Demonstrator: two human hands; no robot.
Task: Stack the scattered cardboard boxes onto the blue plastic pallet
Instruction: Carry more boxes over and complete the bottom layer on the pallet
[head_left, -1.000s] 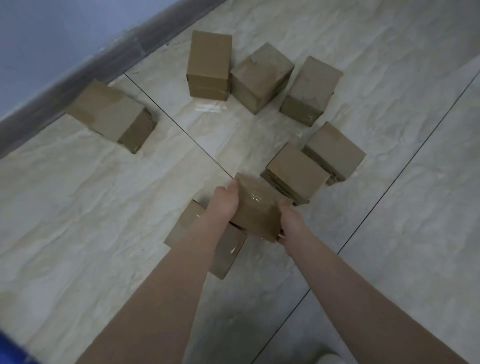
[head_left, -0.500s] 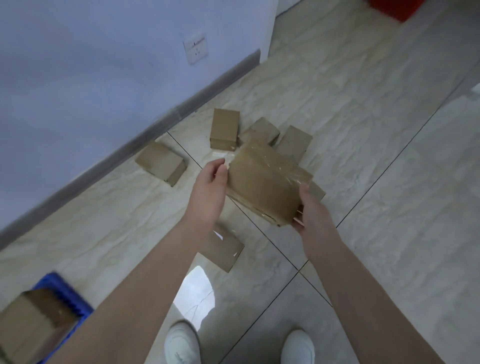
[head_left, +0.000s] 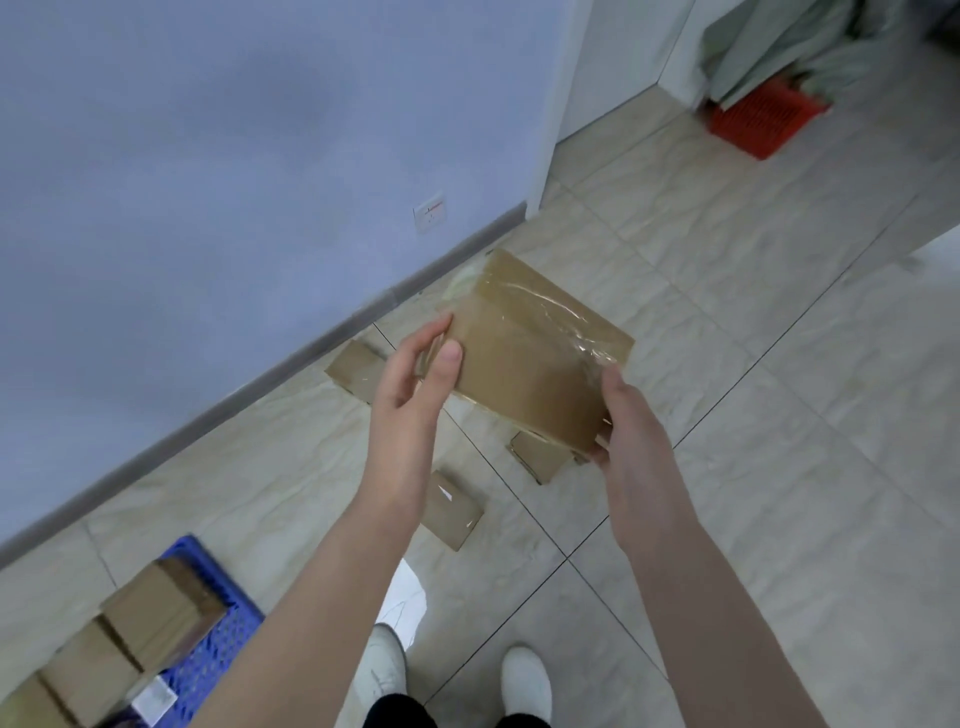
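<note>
I hold a taped cardboard box (head_left: 530, 348) in the air at chest height, between both hands. My left hand (head_left: 415, 379) grips its left end, thumb on the top face. My right hand (head_left: 618, 415) grips its near right corner. The blue plastic pallet (head_left: 218, 618) lies at the lower left with several cardboard boxes (head_left: 150, 623) on it. On the floor below the held box lie three more boxes: one by the wall (head_left: 358, 371), one near my left forearm (head_left: 454, 512), one partly hidden under the held box (head_left: 540, 457).
A blue-grey wall with a socket (head_left: 430, 213) and a dark skirting runs along the left. A red plastic crate (head_left: 763, 117) stands at the far right by a doorway. My white shoes (head_left: 524, 680) stand on the tiled floor at the bottom.
I have lifted the box from the floor to chest height and straightened up. The view has risen and swung left, bringing the pallet and its boxes further into view.
</note>
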